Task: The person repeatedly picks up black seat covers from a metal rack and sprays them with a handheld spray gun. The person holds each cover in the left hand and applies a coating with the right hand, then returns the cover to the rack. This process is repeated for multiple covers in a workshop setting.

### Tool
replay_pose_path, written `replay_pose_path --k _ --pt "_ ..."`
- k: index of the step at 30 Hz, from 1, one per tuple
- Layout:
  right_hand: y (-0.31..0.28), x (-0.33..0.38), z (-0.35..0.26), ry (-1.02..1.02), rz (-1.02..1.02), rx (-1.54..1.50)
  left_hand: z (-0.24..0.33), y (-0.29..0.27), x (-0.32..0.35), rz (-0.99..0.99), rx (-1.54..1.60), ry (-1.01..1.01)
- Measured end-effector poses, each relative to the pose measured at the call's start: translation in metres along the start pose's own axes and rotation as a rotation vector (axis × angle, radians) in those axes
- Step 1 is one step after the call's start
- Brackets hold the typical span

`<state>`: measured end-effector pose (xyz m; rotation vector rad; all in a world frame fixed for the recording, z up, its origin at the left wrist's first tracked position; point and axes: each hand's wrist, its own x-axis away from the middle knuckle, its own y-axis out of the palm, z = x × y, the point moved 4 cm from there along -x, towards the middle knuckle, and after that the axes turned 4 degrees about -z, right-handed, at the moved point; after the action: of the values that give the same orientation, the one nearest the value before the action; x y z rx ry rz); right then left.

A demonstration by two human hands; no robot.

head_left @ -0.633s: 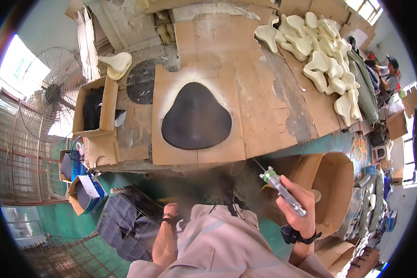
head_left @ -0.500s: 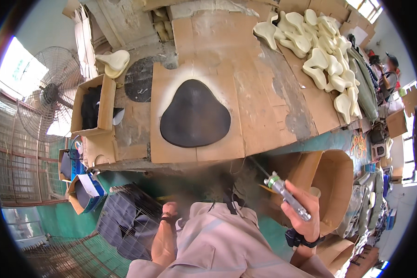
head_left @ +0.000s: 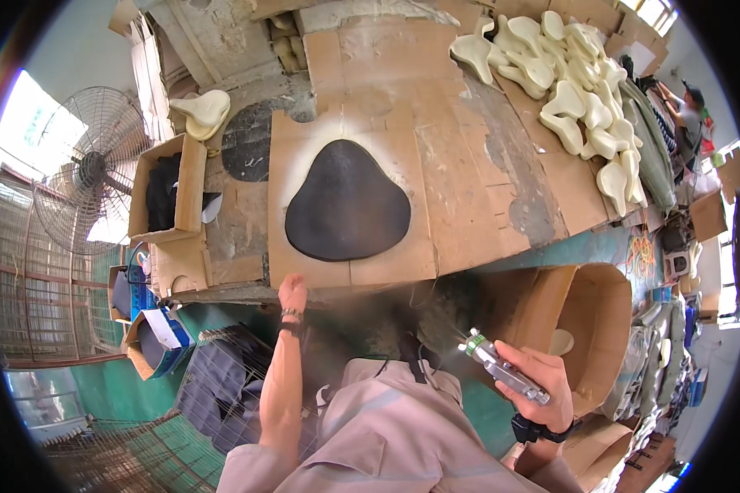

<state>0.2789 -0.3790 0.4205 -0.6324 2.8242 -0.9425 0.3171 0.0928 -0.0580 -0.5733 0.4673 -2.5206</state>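
A black saddle cover piece (head_left: pixel 348 201), shaped like a rounded triangle, lies flat on a cardboard sheet (head_left: pixel 419 246) with a pale haze around its upper edge. My right hand (head_left: pixel 543 382) grips a silver spray gun (head_left: pixel 506 368) with a green ring, held right of my body, off the table and apart from the cover. At the table's front edge, below the cover's lower left, is my left hand (head_left: pixel 293 293). Its fingers are curled, and anything inside them is hidden.
Cream foam saddles (head_left: pixel 567 103) are heaped at the back right. A small carton (head_left: pixel 191 193) of dark pieces stands left, near a wire fan (head_left: pixel 93 168). A large open carton (head_left: pixel 588 329) stands right below the table. Another person (head_left: pixel 689 123) is at the far right.
My left hand has risen forward from beside my body to the table's front edge. The spray gun has dropped slightly and turned leftward in my right hand. The cover still lies in place.
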Motion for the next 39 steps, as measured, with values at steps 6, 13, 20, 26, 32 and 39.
replay_pose_path --k 6,13,20,26,32,39 --pt "-0.002 0.0 0.014 0.033 0.194 0.015 0.062 0.031 -0.033 0.213 -0.003 0.121" --pt "0.013 0.009 0.016 0.079 0.097 -0.101 0.102 0.039 -0.033 0.27 -0.4 0.001" --pt "-0.002 0.027 0.038 0.15 0.222 -0.06 0.148 0.039 -0.026 0.226 -0.609 0.074" --pt "0.007 0.02 0.056 0.14 0.189 -0.101 0.105 0.056 -0.068 0.122 0.953 -0.307" --pt "0.024 0.012 0.068 0.125 0.181 -0.157 0.236 0.099 -0.097 -0.307 1.202 -0.215" --pt "0.033 0.002 0.064 0.112 0.146 -0.129 0.436 0.039 -0.1 -0.397 1.54 0.211"
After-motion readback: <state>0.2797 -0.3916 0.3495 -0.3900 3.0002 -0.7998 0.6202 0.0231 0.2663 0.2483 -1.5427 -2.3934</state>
